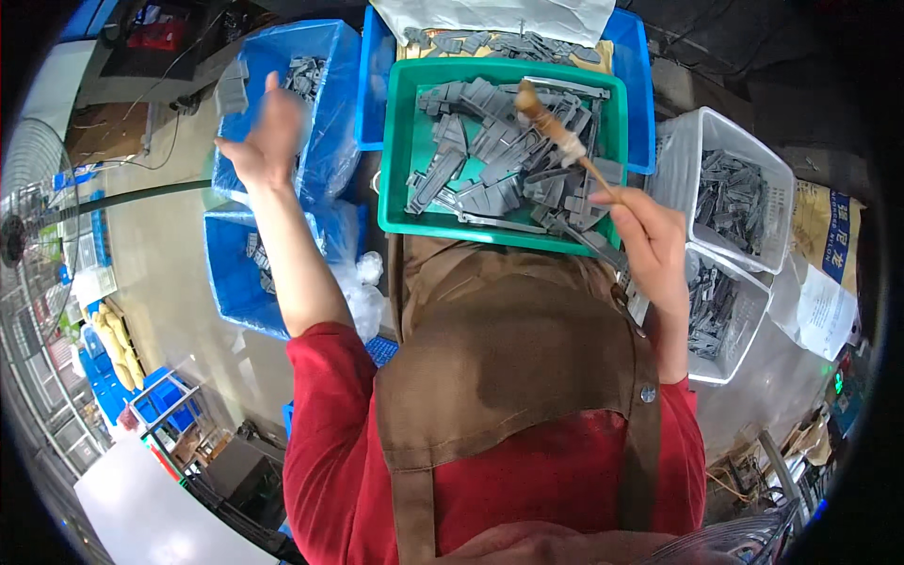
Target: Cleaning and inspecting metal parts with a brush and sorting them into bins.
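My left hand [270,132] is stretched out over the far left blue bin [325,104], fingers apart and nothing in them. Just left of it, a flat grey plastic part [232,88] shows at the bin's edge; whether it rests there or is in the air I cannot tell. In my right hand [650,240] is a thin stick with a thick brown end and a whitish band [543,115], pointing away over the green tray [400,141]. Grey moulded plastic parts [490,141] fill much of that tray. A long grey part [593,243] lies across its near rim, beside the right hand.
A smaller blue bin [226,282] with grey parts and a clear plastic bag [363,292] sit at left. Two white baskets [780,188] of grey parts stand at right, near a printed sack [833,235]. Behind the tray is another blue bin [633,85]. A fan [28,226] stands far left.
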`<move>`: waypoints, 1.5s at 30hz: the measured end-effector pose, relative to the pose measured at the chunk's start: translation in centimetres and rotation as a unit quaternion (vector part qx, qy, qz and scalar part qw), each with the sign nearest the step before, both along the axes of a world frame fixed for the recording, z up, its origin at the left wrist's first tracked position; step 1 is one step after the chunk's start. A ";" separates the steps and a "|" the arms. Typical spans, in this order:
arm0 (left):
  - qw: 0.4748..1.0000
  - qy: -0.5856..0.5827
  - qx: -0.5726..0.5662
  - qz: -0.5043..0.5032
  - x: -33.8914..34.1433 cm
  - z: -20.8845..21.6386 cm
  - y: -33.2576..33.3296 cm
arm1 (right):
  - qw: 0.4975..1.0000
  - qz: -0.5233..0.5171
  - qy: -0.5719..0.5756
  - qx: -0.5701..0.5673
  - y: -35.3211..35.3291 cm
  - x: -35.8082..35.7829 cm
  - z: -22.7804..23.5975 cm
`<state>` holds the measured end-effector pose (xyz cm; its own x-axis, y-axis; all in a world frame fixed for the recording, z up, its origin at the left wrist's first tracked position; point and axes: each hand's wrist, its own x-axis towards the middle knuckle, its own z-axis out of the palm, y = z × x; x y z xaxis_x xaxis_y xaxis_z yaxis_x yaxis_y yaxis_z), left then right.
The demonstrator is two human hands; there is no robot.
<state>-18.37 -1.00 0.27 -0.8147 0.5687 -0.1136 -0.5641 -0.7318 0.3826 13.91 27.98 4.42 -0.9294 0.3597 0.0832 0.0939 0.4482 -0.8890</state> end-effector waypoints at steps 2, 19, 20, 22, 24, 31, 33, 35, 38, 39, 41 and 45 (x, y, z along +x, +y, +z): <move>0.981 -0.023 -0.176 0.079 0.7 -0.3 2.4 | 1.000 -0.017 -0.007 -0.006 0.4 0.5 -0.7; 0.920 0.256 -0.296 0.002 10.3 -4.4 11.1 | 0.996 -0.073 -0.016 -0.053 0.7 1.0 -2.3; 0.962 0.198 -0.179 0.058 10.9 -4.1 10.4 | 0.996 -0.068 -0.012 -0.060 0.3 0.6 -2.4; 0.990 0.136 -0.026 0.037 11.2 -3.8 9.3 | 0.999 -0.025 -0.005 -0.034 -0.6 -0.2 -2.3; 0.991 0.107 0.076 0.006 11.6 -3.3 9.3 | 0.999 0.019 0.023 -0.011 -1.3 -1.2 -2.3; 0.994 0.082 0.069 -0.009 12.6 -2.0 9.8 | 0.995 0.089 0.045 -0.003 -2.4 -2.0 -3.0; 0.992 0.075 0.103 -0.024 12.4 -2.2 9.9 | 0.996 0.080 0.048 0.000 -2.3 -1.7 -3.0; 0.989 0.055 0.131 -0.028 12.7 -2.0 10.1 | 0.997 0.070 0.001 -0.024 -1.7 -1.7 -1.7; 0.985 0.029 0.167 -0.037 13.0 -1.5 10.6 | 0.996 0.086 -0.026 -0.018 -2.0 -1.6 -2.0; 0.983 0.020 0.177 -0.043 13.0 -1.5 10.6 | 0.994 0.110 -0.007 0.012 -2.3 -1.7 -2.3; 0.984 0.013 0.177 -0.019 12.7 -1.6 10.4 | 0.992 0.126 -0.026 -0.009 -2.3 -1.7 -1.6; 0.987 0.040 0.141 0.065 11.4 -1.1 6.2 | 0.975 0.223 0.015 0.020 -1.9 -1.3 -2.2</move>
